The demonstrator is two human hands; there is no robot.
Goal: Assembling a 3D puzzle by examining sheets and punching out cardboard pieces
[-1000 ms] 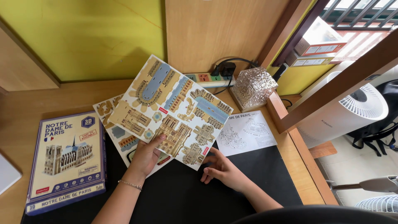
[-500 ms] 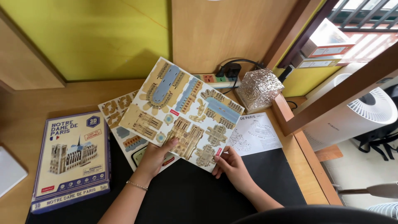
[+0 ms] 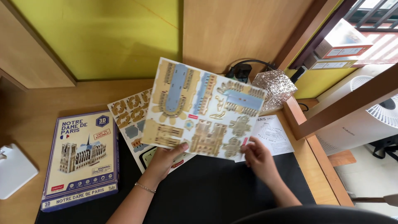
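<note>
Your left hand (image 3: 163, 155) pinches the lower edge of the large tan-and-blue printed cardboard puzzle sheet (image 3: 203, 110), lifted above the black desk mat (image 3: 207, 195). Your right hand (image 3: 258, 157) grips its lower right corner, fingers closed on it. A purple flat puzzle box (image 3: 83, 159) lies shut at left.

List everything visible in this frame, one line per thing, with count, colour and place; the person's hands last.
Puzzle sheet: 1, tan and blue, held up over the desk.
Second sheet: 1, tan, flat beneath the held one.
Puzzle box: 1, blue, desk left.
Instruction leaflet: 1, white, desk right.
Mat: 1, black, under the sheets.
Glittery cube: 1, silver, back right.
Power strip: 1, back edge, partly hidden.
White object: 1, far left.
Fan: 1, white, floor right.
Left hand: grips the held sheet's bottom edge.
Right hand: grips its lower right corner.
</note>
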